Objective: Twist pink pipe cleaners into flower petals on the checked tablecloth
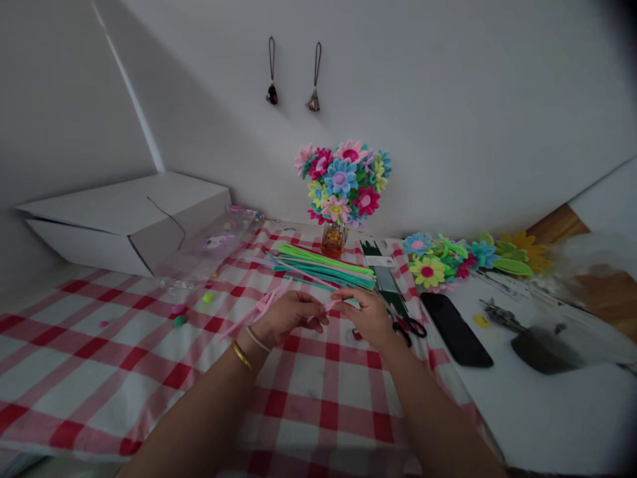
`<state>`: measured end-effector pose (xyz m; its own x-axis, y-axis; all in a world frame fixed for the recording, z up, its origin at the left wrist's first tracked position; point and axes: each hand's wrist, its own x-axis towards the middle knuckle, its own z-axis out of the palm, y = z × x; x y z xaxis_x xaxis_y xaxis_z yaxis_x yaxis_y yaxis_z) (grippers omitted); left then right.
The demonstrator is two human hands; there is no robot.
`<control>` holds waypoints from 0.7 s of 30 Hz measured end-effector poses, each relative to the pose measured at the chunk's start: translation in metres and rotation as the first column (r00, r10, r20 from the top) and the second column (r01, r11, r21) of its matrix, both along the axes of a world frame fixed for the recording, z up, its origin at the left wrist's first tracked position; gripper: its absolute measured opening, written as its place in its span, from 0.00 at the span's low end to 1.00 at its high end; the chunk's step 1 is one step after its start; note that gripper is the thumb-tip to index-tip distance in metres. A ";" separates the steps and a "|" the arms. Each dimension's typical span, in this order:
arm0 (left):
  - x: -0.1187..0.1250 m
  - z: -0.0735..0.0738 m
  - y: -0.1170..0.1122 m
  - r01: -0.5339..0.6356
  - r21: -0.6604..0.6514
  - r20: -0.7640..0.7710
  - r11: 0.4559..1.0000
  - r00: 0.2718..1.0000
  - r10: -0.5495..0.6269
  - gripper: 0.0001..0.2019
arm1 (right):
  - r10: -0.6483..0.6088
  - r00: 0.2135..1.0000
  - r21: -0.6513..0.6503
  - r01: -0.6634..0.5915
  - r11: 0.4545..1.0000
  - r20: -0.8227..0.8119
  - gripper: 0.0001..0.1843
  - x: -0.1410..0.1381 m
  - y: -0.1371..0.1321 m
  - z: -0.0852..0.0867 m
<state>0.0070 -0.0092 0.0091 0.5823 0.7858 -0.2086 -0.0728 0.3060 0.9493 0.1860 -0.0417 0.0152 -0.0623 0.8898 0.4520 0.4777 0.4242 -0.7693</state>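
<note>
Pinching a pink pipe cleaner [330,305] with the left hand [297,311] and the right hand [368,317], right at six o'clock from the glass jar [334,240], probably handling something very light, soft, bendy and not slippery, so best holding gently near the two ends.

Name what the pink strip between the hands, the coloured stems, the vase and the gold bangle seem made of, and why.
Pink strip: perhaps fuzzy chenille, matt; its edges look soft, but little shows.
Coloured stems: probably chenille, matt; thick, soft-looking lengths without shine.
Vase: seemingly glass or clear plastic, glossy; amber tones show through.
Gold bangle: likely polished metal; its yellow surface catches light.
</note>
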 end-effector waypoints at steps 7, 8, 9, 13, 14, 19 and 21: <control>0.003 0.000 0.000 -0.071 -0.001 0.005 0.997 0.997 0.071 0.06 | -0.047 0.964 0.330 -0.043 0.943 0.260 0.06 0.008 0.004 -0.001; 0.003 0.000 0.000 -0.066 -0.009 0.012 0.998 0.998 0.066 0.06 | -0.066 0.947 0.349 -0.051 0.936 0.315 0.06 0.008 0.004 -0.001; 0.003 0.000 0.000 -0.059 -0.017 0.021 0.998 0.998 0.059 0.06 | -0.085 0.927 0.364 -0.058 0.929 0.364 0.05 0.007 0.003 -0.001; 0.003 -0.002 0.000 -0.034 -0.047 0.052 0.998 0.998 0.036 0.05 | -0.157 0.860 0.423 -0.075 0.903 0.486 0.06 0.001 0.000 0.001; 0.004 -0.002 0.000 -0.026 -0.053 0.052 0.998 0.998 0.029 0.05 | -0.171 0.846 0.431 -0.075 0.899 0.506 0.06 -0.001 -0.001 0.002; 0.004 -0.001 0.000 0.012 -0.086 0.066 0.996 0.998 -0.006 0.05 | -0.205 0.783 0.441 -0.098 0.892 0.587 0.06 -0.004 -0.003 0.002; 0.004 -0.001 0.001 0.025 -0.111 0.079 0.993 0.997 -0.016 0.06 | -0.203 0.770 0.437 -0.108 0.893 0.605 0.06 -0.004 -0.003 0.001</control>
